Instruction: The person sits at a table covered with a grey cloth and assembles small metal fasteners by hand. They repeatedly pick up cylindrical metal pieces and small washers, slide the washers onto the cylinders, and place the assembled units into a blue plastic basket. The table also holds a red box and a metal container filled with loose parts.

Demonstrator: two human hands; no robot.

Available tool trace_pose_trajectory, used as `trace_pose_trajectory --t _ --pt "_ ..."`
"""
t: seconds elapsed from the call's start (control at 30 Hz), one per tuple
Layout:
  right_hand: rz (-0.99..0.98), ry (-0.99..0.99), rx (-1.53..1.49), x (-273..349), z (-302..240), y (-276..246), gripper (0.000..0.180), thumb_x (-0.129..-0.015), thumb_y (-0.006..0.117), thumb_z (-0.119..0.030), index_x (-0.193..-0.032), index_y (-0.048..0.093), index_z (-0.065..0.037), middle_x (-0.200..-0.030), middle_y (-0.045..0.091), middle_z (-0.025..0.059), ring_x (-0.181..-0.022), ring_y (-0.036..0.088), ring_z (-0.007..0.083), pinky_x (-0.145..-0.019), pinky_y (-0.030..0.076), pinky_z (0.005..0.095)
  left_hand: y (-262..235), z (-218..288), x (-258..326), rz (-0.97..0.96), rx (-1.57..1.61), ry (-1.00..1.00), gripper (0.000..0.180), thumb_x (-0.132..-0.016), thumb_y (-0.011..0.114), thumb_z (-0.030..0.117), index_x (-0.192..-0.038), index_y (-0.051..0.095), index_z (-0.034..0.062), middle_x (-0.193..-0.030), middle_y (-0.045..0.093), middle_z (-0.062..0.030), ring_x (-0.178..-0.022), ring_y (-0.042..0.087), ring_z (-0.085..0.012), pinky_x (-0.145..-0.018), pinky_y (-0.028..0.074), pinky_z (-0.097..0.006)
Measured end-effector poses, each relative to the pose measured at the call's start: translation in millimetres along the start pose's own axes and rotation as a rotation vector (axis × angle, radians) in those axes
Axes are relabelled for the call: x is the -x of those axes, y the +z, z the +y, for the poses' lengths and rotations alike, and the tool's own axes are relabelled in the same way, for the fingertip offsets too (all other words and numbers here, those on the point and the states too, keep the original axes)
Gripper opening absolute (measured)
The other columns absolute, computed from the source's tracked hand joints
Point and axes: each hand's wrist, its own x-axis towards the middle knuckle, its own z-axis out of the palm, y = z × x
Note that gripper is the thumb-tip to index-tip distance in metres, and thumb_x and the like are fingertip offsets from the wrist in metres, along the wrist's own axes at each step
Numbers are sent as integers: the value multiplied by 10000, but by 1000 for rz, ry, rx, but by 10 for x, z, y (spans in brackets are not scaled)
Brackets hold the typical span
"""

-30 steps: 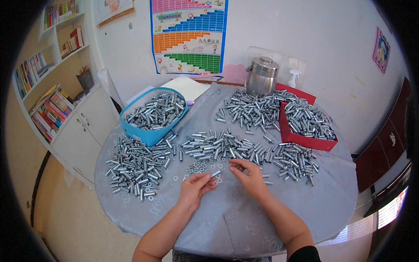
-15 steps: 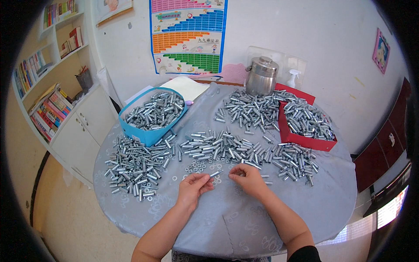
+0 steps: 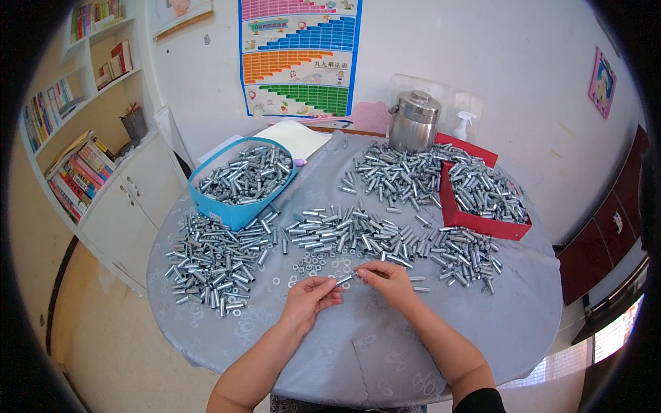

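Note:
Between the thumb and fingers of my left hand (image 3: 310, 297) is a silver metal anchor bolt (image 3: 346, 278), a sleeve with a thinner end pointing right. My right hand (image 3: 387, 279) is closed in a pinch at that thin end. Whatever small piece its fingertips hold is hidden. Loose flat washers (image 3: 311, 263) are scattered on the grey tablecloth (image 3: 330, 358) just beyond my hands. Behind them lies a pile of similar metal sleeves (image 3: 358, 230).
A blue box (image 3: 237, 219) full of metal parts stands left, with a heap (image 3: 213, 265) before it. A red box (image 3: 482, 224) of parts stands right. Behind are a steel canister (image 3: 415, 124), another heap (image 3: 396, 172) and a spray bottle (image 3: 463, 125). Shelves (image 3: 103, 89) stand left.
My right hand has moved left, and its pinched fingertips now meet the thin end of the anchor bolt. My left hand has barely moved and keeps its hold.

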Motion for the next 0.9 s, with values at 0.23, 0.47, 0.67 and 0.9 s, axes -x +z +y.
trace_pose_trajectory --t 0.23,0.47,0.67,0.9 --pt "0 -197 317 74 -120 145 228 -874 566 -159 -1068 627 -55 -882 626 100 -776 581 165 -695 445 265 -43 -16 -19 6 63 24 156 -843 621 95 -932 595 -31 -860 643 -144 -716 634 -181 -670 561 -297" --pt "-52 -361 698 -152 -120 230 230 -831 584 -141 -1046 635 -78 -947 599 97 -841 586 222 -748 469 310 -248 270 -70 188 253 279 142 -856 603 95 -940 571 -16 -865 631 -122 -713 619 -160 -672 559 -285" --pt "-95 -508 894 -424 -14 530 206 -762 634 -172 -933 646 -58 -895 598 117 -855 571 302 -742 453 387 -325 350 -86 156 305 296 136 -860 603 117 -936 577 6 -872 623 -112 -734 609 -149 -670 557 -273" --pt "-141 -391 888 -433 21 574 176 -731 661 -183 -871 647 -77 -851 597 115 -809 571 302 -718 449 398 -305 301 -84 130 251 235 136 -850 612 97 -927 579 -9 -885 630 -135 -726 624 -171 -667 559 -285"
